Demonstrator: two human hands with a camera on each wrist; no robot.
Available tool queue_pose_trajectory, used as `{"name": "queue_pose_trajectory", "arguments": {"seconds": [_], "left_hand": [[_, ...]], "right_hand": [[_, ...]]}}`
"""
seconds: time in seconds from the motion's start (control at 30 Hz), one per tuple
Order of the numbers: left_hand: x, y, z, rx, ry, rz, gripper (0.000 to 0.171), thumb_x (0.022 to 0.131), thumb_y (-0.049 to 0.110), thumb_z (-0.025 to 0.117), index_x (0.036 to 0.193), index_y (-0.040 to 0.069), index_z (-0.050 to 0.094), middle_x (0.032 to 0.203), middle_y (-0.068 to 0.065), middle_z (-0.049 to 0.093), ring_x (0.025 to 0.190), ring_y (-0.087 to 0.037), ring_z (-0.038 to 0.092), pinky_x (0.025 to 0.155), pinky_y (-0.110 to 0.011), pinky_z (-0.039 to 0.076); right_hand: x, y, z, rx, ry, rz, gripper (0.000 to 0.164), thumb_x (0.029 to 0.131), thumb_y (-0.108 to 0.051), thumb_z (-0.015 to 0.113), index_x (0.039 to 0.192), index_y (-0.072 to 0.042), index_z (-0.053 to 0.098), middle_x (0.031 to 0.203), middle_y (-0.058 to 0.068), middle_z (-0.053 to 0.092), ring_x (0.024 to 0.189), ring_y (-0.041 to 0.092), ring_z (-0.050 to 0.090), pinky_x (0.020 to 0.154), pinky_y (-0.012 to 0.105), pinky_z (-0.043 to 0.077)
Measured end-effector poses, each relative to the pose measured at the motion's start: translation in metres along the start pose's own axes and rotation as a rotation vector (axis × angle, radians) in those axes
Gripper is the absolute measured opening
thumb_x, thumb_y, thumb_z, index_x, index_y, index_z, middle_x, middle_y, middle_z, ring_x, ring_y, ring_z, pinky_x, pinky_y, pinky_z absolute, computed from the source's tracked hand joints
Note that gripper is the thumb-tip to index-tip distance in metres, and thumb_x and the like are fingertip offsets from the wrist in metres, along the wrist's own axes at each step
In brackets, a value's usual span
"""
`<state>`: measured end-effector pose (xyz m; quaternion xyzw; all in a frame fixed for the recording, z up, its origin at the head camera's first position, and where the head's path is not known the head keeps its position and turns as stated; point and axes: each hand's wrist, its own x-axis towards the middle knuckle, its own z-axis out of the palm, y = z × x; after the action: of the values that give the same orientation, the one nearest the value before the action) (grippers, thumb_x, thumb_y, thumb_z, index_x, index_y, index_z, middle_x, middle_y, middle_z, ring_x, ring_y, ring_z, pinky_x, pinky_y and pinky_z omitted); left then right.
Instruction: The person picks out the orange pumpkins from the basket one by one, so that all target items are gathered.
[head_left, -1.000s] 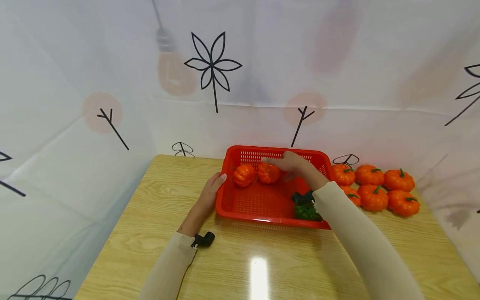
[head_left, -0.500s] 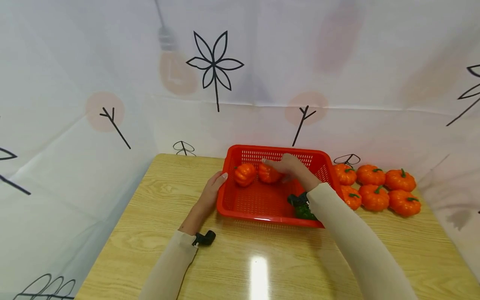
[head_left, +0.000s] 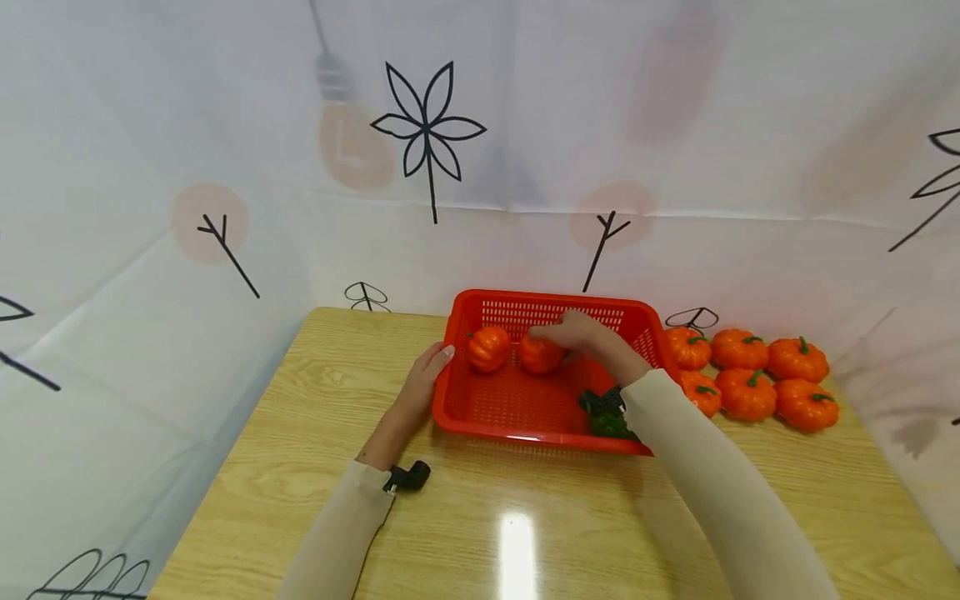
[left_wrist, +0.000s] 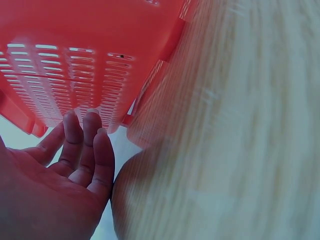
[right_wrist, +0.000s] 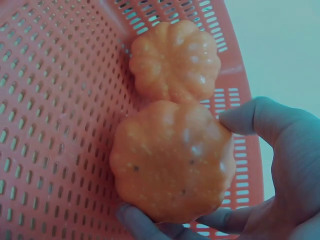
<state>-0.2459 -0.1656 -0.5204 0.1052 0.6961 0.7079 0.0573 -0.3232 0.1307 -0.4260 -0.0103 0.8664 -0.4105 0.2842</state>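
Observation:
A red plastic basket [head_left: 517,436] with slotted walls stands on the table. My left hand [head_left: 420,383] holds its left side, thumb at the rim and fingertips against the outer wall [left_wrist: 70,55]. Inside, my right hand [head_left: 592,337] grips a small orange pumpkin [head_left: 538,354] between thumb and fingers. In the right wrist view this pumpkin [right_wrist: 170,165] is tilted, its speckled underside showing. A second orange pumpkin [head_left: 489,348] sits beside it at the basket's left end. Under my right wrist lies a dark green bumpy vegetable [head_left: 609,425], partly hidden by the sleeve.
Right of the basket, several orange pumpkins [head_left: 747,395] with green stems stand in two rows on the wooden table [head_left: 450,533]. A white patterned cloth [head_left: 510,150] hangs behind the table. The basket hides part of the nearest pumpkins.
The right hand and its pumpkin have shifted very slightly to the right and towards the front of the basket. The left hand and the basket stay in place.

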Motion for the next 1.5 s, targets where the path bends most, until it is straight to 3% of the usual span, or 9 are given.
{"name": "queue_pose_trajectory", "arguments": {"seconds": [0.13, 0.23, 0.37, 0.5, 0.77, 1.03, 1.3, 1.5], "left_hand": [[-0.001, 0.0, 0.0, 0.002, -0.006, 0.0, 0.05, 0.113, 0.043, 0.044, 0.147, 0.007, 0.052, 0.138, -0.016, 0.066, 0.123, -0.039, 0.065, 0.099, -0.041, 0.06], [-0.001, -0.001, -0.001, 0.001, -0.009, 0.002, 0.05, 0.114, 0.043, 0.044, 0.147, 0.006, 0.052, 0.137, -0.017, 0.066, 0.122, -0.04, 0.066, 0.099, -0.041, 0.06], [0.0, -0.002, 0.0, -0.001, -0.014, 0.006, 0.05, 0.114, 0.042, 0.043, 0.148, 0.006, 0.052, 0.137, -0.018, 0.066, 0.122, -0.042, 0.066, 0.099, -0.044, 0.06], [-0.001, -0.001, 0.0, 0.0, -0.017, 0.009, 0.05, 0.114, 0.041, 0.042, 0.148, 0.006, 0.052, 0.137, -0.018, 0.066, 0.123, -0.042, 0.066, 0.099, -0.044, 0.06], [-0.001, -0.001, -0.001, -0.003, -0.008, 0.007, 0.049, 0.114, 0.041, 0.043, 0.147, 0.006, 0.052, 0.138, -0.018, 0.065, 0.123, -0.04, 0.065, 0.099, -0.04, 0.06], [-0.001, -0.002, -0.001, -0.016, -0.011, -0.002, 0.05, 0.114, 0.041, 0.043, 0.148, 0.005, 0.051, 0.14, -0.018, 0.064, 0.125, -0.039, 0.064, 0.1, -0.039, 0.059], [-0.001, -0.002, -0.001, -0.013, -0.002, -0.012, 0.051, 0.114, 0.042, 0.044, 0.149, 0.006, 0.05, 0.14, -0.017, 0.064, 0.125, -0.037, 0.064, 0.099, -0.037, 0.059], [0.001, -0.003, -0.002, -0.013, -0.002, -0.013, 0.052, 0.113, 0.043, 0.044, 0.149, 0.006, 0.051, 0.14, -0.017, 0.064, 0.125, -0.038, 0.064, 0.098, -0.037, 0.06]], "right_hand": [[-0.002, 0.002, 0.0, -0.003, -0.028, -0.016, 0.098, 0.102, -0.037, 0.067, 0.163, 0.013, 0.008, 0.169, 0.033, 0.014, 0.15, 0.046, 0.033, 0.107, 0.052, 0.053], [-0.006, 0.003, -0.001, 0.006, -0.045, -0.026, 0.095, 0.101, -0.036, 0.068, 0.16, 0.014, 0.014, 0.164, 0.034, 0.022, 0.145, 0.046, 0.039, 0.108, 0.053, 0.053], [-0.013, 0.004, -0.002, -0.03, -0.033, -0.049, 0.072, 0.099, -0.037, 0.07, 0.142, 0.011, 0.037, 0.14, 0.028, 0.046, 0.123, 0.039, 0.053, 0.107, 0.053, 0.053], [-0.018, 0.003, -0.005, -0.063, -0.018, -0.086, 0.059, 0.098, -0.037, 0.073, 0.128, 0.004, 0.043, 0.123, 0.02, 0.051, 0.111, 0.034, 0.054, 0.106, 0.053, 0.052], [-0.029, -0.002, -0.014, -0.004, -0.045, -0.156, 0.068, 0.095, -0.03, 0.075, 0.144, 0.002, 0.04, 0.14, 0.022, 0.049, 0.12, 0.034, 0.052, 0.111, 0.053, 0.048], [-0.048, 0.001, -0.017, -0.084, -0.039, -0.257, 0.071, 0.095, -0.026, 0.076, 0.151, 0.002, 0.043, 0.142, 0.023, 0.05, 0.119, 0.034, 0.053, 0.106, 0.054, 0.051], [-0.067, 0.002, -0.015, -0.15, -0.012, -0.323, 0.078, 0.09, -0.027, 0.082, 0.151, 0.004, 0.045, 0.132, 0.021, 0.058, 0.11, 0.033, 0.059, 0.088, 0.038, 0.057], [-0.08, 0.01, -0.014, -0.209, 0.07, -0.371, 0.08, 0.088, -0.03, 0.083, 0.149, 0.006, 0.044, 0.14, 0.024, 0.049, 0.109, 0.033, 0.058, 0.083, 0.035, 0.058]]}}
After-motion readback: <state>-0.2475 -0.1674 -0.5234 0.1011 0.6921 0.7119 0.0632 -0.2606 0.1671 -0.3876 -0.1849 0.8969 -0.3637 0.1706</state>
